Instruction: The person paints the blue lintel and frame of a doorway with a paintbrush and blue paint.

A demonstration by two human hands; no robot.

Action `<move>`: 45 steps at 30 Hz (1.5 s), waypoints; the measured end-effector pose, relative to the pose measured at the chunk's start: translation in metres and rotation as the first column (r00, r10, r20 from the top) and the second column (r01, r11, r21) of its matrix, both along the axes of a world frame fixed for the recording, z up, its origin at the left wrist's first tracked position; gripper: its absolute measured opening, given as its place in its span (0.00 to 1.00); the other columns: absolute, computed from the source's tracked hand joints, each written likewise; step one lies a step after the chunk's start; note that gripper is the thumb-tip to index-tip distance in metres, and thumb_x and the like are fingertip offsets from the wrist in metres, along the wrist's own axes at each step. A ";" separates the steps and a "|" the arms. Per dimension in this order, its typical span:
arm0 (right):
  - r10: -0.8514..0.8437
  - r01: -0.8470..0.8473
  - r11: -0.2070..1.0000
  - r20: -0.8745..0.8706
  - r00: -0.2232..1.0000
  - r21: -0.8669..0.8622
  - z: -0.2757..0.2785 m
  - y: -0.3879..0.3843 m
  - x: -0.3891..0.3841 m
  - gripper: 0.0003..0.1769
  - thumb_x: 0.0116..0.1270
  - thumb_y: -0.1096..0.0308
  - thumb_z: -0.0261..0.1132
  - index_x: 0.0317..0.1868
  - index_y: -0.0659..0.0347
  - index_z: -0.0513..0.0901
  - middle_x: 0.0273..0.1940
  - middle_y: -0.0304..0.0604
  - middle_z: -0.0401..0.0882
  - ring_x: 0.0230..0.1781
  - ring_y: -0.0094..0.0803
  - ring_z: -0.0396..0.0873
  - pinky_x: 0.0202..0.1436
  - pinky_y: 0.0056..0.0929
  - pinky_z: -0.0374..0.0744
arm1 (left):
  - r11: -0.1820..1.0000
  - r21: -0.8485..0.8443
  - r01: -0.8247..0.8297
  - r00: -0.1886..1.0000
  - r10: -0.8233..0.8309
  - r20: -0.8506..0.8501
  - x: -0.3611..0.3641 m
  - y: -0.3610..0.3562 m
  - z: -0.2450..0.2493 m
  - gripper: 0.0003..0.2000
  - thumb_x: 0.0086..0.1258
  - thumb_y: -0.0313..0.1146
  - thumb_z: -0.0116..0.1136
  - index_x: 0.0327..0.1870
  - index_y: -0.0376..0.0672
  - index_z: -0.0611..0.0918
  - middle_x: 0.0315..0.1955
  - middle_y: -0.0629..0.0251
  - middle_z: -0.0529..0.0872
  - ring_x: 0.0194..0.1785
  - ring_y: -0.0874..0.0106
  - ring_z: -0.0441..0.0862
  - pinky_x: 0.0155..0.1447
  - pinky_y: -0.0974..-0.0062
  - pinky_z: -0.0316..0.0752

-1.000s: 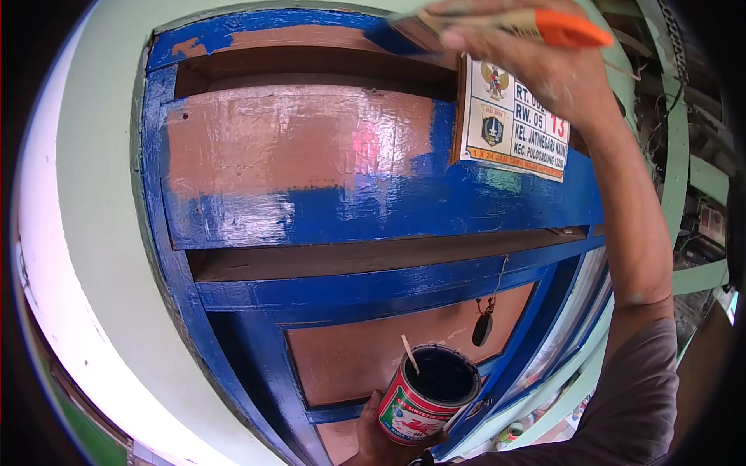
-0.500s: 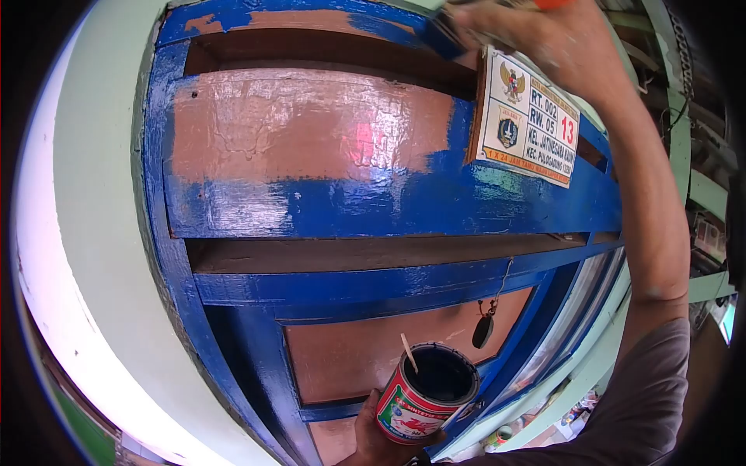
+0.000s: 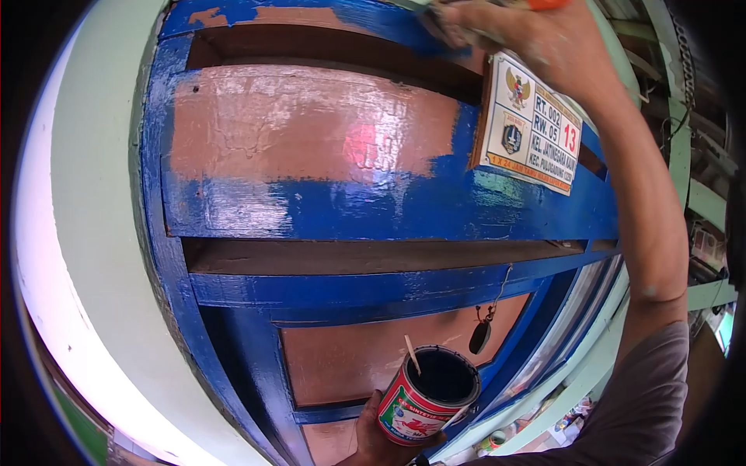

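High on the door frame, my right hand (image 3: 536, 39) is closed around a paintbrush (image 3: 443, 25) with an orange handle end. Its blurred bristles are against the top rail (image 3: 373, 17), which is part wet blue and part brown. Low in the view, my left hand (image 3: 371, 435) cups an open paint can (image 3: 417, 415) from the left and below. Dark paint fills the can, and a thin wooden stick (image 3: 412, 356) leans out of it. Below the top rail, a wide panel (image 3: 311, 124) shows brown in its upper part and glossy blue around it.
A white address plaque (image 3: 532, 128) on a wooden backing hangs just under my right forearm. Narrow recessed slots (image 3: 373, 256) run above and below the wide panel. A dark oval object (image 3: 480, 336) dangles on a wire near the can. A pale green wall (image 3: 101, 179) borders the left.
The brush has moved slightly left and down along the top rail, and blue now covers a little more of the brown there. The can stays nearly in place; the view has shifted slightly.
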State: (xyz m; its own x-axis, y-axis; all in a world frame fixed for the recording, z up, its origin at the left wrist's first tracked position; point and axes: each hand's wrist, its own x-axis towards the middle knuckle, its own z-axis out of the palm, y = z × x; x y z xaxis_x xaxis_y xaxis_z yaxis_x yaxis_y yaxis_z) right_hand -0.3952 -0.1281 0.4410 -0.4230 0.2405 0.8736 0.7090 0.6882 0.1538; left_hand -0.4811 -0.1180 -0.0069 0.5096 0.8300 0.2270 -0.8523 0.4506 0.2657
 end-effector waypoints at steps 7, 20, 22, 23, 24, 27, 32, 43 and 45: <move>0.139 -0.146 0.984 0.069 0.988 0.107 -0.007 -0.006 -0.052 0.05 0.65 0.71 0.70 0.36 0.65 0.85 0.26 0.38 0.82 0.28 0.25 0.81 0.36 0.27 0.81 | 1.000 0.020 -0.003 1.000 0.003 0.021 -0.005 0.000 -0.008 0.41 0.73 0.69 0.53 0.80 0.53 0.67 0.76 0.56 0.70 0.77 0.51 0.67 0.76 0.37 0.64; 0.069 -0.094 0.978 0.134 0.989 0.185 -0.012 0.002 -0.050 0.05 0.65 0.70 0.72 0.36 0.63 0.87 0.27 0.37 0.83 0.27 0.25 0.80 0.36 0.29 0.80 | 0.996 -0.073 -0.051 0.999 0.050 -0.017 -0.005 0.001 -0.005 0.41 0.71 0.72 0.52 0.80 0.57 0.68 0.78 0.58 0.70 0.78 0.51 0.68 0.71 0.33 0.68; -0.013 0.006 0.997 0.092 0.996 0.074 -0.010 -0.021 -0.042 0.05 0.65 0.70 0.72 0.36 0.63 0.87 0.26 0.37 0.83 0.26 0.25 0.80 0.35 0.29 0.79 | 0.998 -0.050 -0.033 0.999 0.033 -0.003 -0.008 0.002 -0.007 0.42 0.71 0.72 0.52 0.80 0.57 0.67 0.77 0.58 0.70 0.78 0.51 0.68 0.71 0.33 0.68; -0.044 0.036 0.995 0.092 0.995 0.088 -0.012 -0.024 -0.043 0.05 0.65 0.70 0.72 0.35 0.63 0.87 0.26 0.37 0.83 0.26 0.25 0.79 0.35 0.29 0.79 | 1.000 0.003 -0.015 1.000 0.015 0.010 -0.013 0.001 -0.004 0.42 0.71 0.72 0.51 0.80 0.57 0.67 0.77 0.58 0.71 0.78 0.51 0.68 0.71 0.33 0.68; -0.055 0.022 0.970 0.127 0.990 0.243 -0.017 -0.017 -0.045 0.05 0.65 0.71 0.71 0.34 0.63 0.86 0.26 0.37 0.83 0.26 0.26 0.79 0.34 0.30 0.79 | 0.998 0.055 0.003 1.000 -0.004 0.022 -0.016 0.000 -0.002 0.42 0.71 0.72 0.51 0.80 0.56 0.67 0.76 0.58 0.71 0.77 0.51 0.69 0.71 0.33 0.68; -0.101 0.092 0.973 0.030 0.994 0.210 -0.016 -0.029 -0.095 0.05 0.64 0.72 0.68 0.31 0.64 0.85 0.24 0.39 0.81 0.25 0.28 0.79 0.34 0.34 0.79 | 0.994 0.073 -0.085 0.996 0.086 -0.010 -0.017 -0.004 0.000 0.43 0.71 0.72 0.52 0.81 0.55 0.67 0.76 0.57 0.71 0.77 0.51 0.69 0.72 0.35 0.68; 0.282 -0.330 0.924 0.241 0.929 0.193 0.005 -0.016 -0.112 0.06 0.62 0.71 0.65 0.28 0.64 0.83 0.22 0.41 0.80 0.26 0.32 0.80 0.36 0.38 0.79 | 0.982 0.090 -0.169 0.978 0.178 -0.106 -0.016 -0.005 -0.003 0.43 0.70 0.72 0.52 0.80 0.54 0.68 0.76 0.59 0.72 0.77 0.52 0.69 0.71 0.38 0.69; 0.135 -0.175 0.936 0.146 0.980 0.306 -0.008 -0.027 -0.096 0.06 0.61 0.68 0.69 0.31 0.62 0.84 0.28 0.42 0.84 0.30 0.31 0.80 0.40 0.34 0.80 | 0.967 0.159 -0.199 0.969 0.219 -0.115 -0.019 -0.006 -0.006 0.41 0.70 0.71 0.55 0.79 0.56 0.70 0.75 0.62 0.73 0.74 0.53 0.73 0.70 0.42 0.73; 0.236 -0.264 0.926 0.131 0.963 0.270 -0.008 -0.035 -0.114 0.06 0.62 0.68 0.69 0.31 0.63 0.84 0.29 0.42 0.84 0.31 0.32 0.80 0.40 0.35 0.80 | 0.700 0.587 -0.407 0.679 0.662 -0.319 -0.010 -0.008 0.002 0.40 0.70 0.69 0.57 0.79 0.57 0.70 0.75 0.62 0.73 0.74 0.54 0.74 0.67 0.43 0.77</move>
